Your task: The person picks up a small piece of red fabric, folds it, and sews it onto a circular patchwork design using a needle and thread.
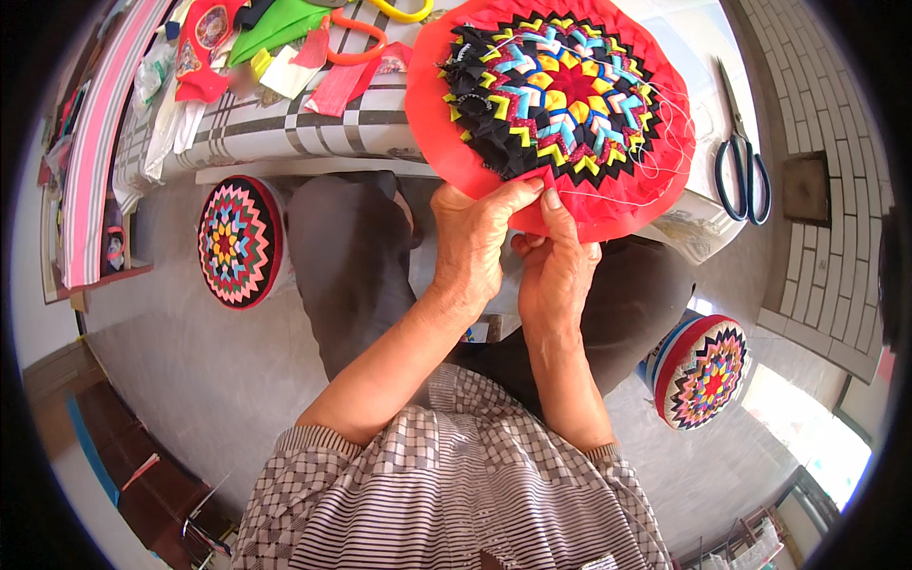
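A round patchwork piece (570, 85) of folded fabric points, in rings of red, yellow, blue and black on a red cloth backing, is held up at the table's near edge. My left hand (474, 231) pinches its lower edge, thumb on a small folded red fabric point (540, 184). Close beside it, my right hand (559, 249) grips the same edge between thumb and fingers, some of them hidden beneath the cloth. White thread (659, 135) lies in loose loops over the right side of the piece. I cannot make out a needle.
Black-handled scissors (741, 160) lie on the table at the right. Fabric scraps (342, 85) and orange-handled scissors (356, 37) are at the upper left of the checked tablecloth (285, 135). Patchwork-topped round stools stand on the floor at left (231, 242) and right (705, 377).
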`<state>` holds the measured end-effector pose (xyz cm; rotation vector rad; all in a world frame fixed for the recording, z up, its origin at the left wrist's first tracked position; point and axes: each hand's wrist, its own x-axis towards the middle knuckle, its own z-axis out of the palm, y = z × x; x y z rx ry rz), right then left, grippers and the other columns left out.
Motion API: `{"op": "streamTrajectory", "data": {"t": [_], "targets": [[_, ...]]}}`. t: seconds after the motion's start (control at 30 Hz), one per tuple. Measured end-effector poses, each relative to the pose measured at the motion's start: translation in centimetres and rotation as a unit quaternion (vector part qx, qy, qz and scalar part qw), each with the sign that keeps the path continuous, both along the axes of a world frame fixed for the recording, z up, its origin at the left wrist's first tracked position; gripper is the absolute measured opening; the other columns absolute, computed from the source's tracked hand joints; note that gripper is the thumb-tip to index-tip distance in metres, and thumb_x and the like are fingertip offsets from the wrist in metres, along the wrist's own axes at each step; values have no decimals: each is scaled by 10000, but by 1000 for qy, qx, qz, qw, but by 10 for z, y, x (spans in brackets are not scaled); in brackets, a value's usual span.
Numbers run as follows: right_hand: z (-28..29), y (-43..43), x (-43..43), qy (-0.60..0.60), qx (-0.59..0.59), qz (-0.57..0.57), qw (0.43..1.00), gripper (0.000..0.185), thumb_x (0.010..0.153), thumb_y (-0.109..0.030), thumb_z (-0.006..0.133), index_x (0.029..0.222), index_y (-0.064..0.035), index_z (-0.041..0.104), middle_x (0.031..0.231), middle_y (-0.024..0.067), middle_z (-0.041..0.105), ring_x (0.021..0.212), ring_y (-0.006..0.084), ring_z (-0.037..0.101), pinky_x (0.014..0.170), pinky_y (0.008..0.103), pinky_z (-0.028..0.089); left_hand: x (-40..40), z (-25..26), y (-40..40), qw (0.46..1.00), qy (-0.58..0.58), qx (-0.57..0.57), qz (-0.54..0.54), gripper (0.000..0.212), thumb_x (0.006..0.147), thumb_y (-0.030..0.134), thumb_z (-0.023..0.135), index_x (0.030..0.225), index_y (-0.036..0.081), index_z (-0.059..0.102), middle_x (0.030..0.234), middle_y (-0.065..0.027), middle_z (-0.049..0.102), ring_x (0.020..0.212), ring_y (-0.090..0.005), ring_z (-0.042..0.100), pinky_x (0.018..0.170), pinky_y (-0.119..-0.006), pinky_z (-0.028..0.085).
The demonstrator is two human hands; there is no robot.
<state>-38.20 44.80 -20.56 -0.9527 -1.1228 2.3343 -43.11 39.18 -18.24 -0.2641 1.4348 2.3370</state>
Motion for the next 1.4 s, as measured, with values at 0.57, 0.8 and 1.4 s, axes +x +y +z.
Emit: {"op": "streamTrajectory", "data": {"t": [0.57,0.8,1.4], "targets": [[34,34,8,-62,784,128,604,408,563,27,611,961,-65,605,796,79,496,662,211,552,536,287,458,1,-7,-3,999,31,21,-15,130,732,-46,620,858,-17,635,791,-11,627,687,-61,572,581,-202,464],[26,29,2,-64,746,116,653,377,588,45,602,946,-75,605,788,70,496,665,217,556,529,299,463,0,-14,-5,999,26,32,-4,173,734,-41,637,905,-18,624,834,-17,628,706,-65,573,602,-201,474],[30,32,-1,-79,721,143,673,346,601,45,585,930,-62,602,775,62,497,666,220,562,538,307,460,-3,-22,0,999,38,37,1,256,710,-44,677,956,-13,612,879,-37,632,734,-82,579,647,-210,484]]}}
